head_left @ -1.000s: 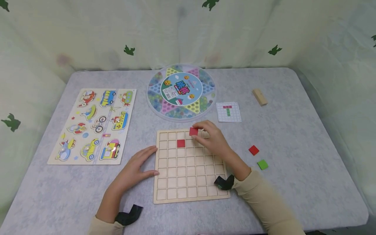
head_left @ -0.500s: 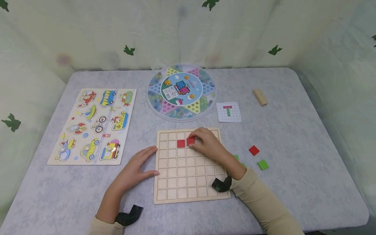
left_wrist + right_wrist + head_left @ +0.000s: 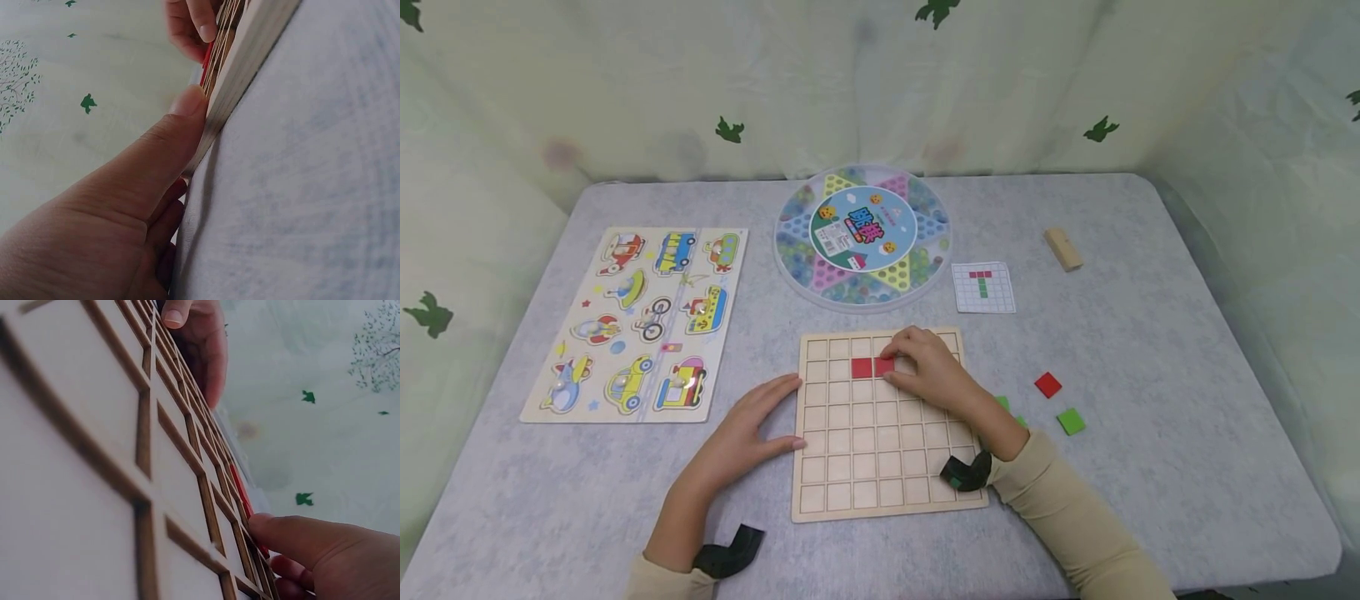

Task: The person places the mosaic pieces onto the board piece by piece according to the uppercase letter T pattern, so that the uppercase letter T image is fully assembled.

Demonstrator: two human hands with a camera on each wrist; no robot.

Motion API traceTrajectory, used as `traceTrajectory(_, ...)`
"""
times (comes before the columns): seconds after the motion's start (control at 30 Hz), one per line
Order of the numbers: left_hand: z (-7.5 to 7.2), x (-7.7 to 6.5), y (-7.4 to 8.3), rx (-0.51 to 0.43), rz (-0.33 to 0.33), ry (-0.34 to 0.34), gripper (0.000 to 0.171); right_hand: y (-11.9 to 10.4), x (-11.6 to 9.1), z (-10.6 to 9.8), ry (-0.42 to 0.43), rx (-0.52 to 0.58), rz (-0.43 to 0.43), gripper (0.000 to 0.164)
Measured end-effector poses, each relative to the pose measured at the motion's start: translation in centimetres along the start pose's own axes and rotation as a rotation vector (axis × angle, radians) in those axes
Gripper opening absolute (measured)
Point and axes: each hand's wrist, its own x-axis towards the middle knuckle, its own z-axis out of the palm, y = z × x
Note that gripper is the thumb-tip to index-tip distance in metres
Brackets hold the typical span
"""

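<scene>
A square wooden grid board (image 3: pixel 865 442) lies at the front middle of the table. My right hand (image 3: pixel 934 369) pinches a red square tile (image 3: pixel 882 367) by thumb and fingertips, down at a cell in the second row from the top. Just left of it, another red tile (image 3: pixel 861 368) sits in the neighbouring cell. My left hand (image 3: pixel 741 429) rests against the board's left edge, with thumb and fingers spread apart. The left wrist view has the left thumb (image 3: pixel 181 112) at the board's rim. In the right wrist view, the right thumb (image 3: pixel 287 534) is close against the raised grid lines.
Right of the board lie a loose red tile (image 3: pixel 1048 384) and green tile (image 3: pixel 1071 421), with more green partly behind the right wrist. Behind stand a pattern card (image 3: pixel 983 300), a round Chinese checkers set (image 3: pixel 863 229) and a wooden block (image 3: pixel 1063 249). A vehicle puzzle (image 3: pixel 658 358) lies left.
My right hand has come down and toward me with the red tile, from above the board's top rows into the cell beside the other red tile. The left hand has stayed put.
</scene>
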Motion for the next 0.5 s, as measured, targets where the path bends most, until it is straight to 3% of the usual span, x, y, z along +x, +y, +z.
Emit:
traceTrajectory(0.23,0.0,0.0,0.0,0.01,0.001,0.002,0.079,-0.6,-0.2,-0.4,-0.039,-0.026,0.014,0.026)
traceTrajectory(0.37,0.1,0.0,-0.1,0.01,0.0,0.004,0.079,-1.1,-0.5,-1.3,-0.089,0.034,0.072,0.036)
traceTrajectory(0.5,0.2,0.0,-0.2,0.007,0.0,0.003,0.079,-1.5,-1.2,-3.0,-0.068,0.102,0.107,0.045)
